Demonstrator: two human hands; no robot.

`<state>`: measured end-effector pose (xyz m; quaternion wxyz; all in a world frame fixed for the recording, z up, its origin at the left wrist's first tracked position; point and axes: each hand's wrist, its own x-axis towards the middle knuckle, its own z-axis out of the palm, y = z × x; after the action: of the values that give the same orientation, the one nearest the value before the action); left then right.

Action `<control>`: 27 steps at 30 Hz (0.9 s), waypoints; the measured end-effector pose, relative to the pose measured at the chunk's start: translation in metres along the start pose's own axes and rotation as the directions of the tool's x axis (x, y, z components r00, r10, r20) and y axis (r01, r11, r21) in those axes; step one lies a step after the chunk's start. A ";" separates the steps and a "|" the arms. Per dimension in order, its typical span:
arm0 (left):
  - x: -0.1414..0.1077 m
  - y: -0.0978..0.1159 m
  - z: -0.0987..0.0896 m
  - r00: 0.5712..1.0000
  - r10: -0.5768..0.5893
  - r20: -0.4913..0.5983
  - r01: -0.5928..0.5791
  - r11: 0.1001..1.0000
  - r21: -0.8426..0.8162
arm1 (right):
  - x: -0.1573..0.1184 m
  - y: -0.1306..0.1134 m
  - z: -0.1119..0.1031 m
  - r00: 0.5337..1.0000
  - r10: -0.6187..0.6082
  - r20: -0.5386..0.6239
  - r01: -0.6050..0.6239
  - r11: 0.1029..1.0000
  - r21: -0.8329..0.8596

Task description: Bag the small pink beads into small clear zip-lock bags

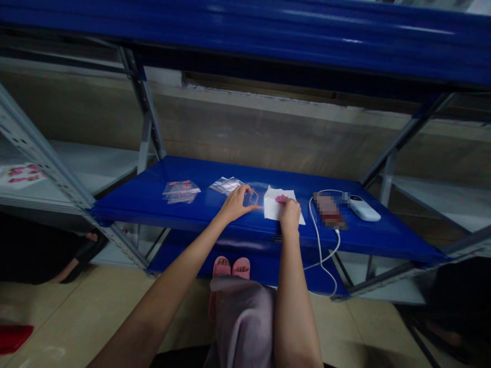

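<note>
Head view: both forearms reach forward from the bottom of the frame over the near edge of a blue shelf (215, 214). Left arm slants inward from lower left, elbow out, forearm long and nearly straight into the wrist. Left hand (238, 204) sits over the shelf, back of the hand up, fingers arched forward, thumb stretched out to the right; thumb and forefinger stand apart in a C. Small clear bag (253, 197) lies in that gap, at the fingertips; whether it is pinched, cannot tell. Right arm comes up steeper, close to upright in frame, wrist about in line with forearm. Right hand (290, 212) is knuckles up, fingers curled in and pointing down over the white paper (271, 208), tips at the pink bits (283, 199). Fingertips partly hidden by the hand itself; cannot tell if a bit is gripped. Hands apart, paper's left edge between them. Pink bits in a small heap on the paper, upper middle, just ahead of the right hand. Beyond the left hand, a loose pile of flat clear bags (226, 185). Farther left, stacked bags (181, 192) showing pink inside. Right of the paper, a phone (330, 210), blurred by pixels, white cable (317, 235) plugged in at its near end; pale power bank (364, 208) beside it. Below, pink slippers (241, 268) on the feet.
</note>
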<state>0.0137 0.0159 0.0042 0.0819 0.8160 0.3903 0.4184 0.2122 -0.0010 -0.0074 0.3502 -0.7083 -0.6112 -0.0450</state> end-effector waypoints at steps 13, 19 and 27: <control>0.000 0.002 -0.001 1.000 0.011 -0.012 -0.011 1.000 0.004 | 0.005 0.004 0.001 0.998 0.017 0.057 -0.023 0.994 0.103; 0.000 0.001 -0.001 1.000 0.026 0.000 -0.026 1.000 0.016 | 0.010 0.007 0.006 0.996 -0.028 0.079 0.023 0.998 0.061; 0.000 0.001 -0.001 1.000 0.025 0.001 -0.025 1.000 0.003 | 0.001 -0.007 -0.010 0.990 0.109 0.091 -0.092 0.981 -0.172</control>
<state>0.0136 0.0147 0.0059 0.0756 0.8211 0.3810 0.4182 0.2095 -0.0060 0.0036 0.2601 -0.7666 -0.5855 -0.0428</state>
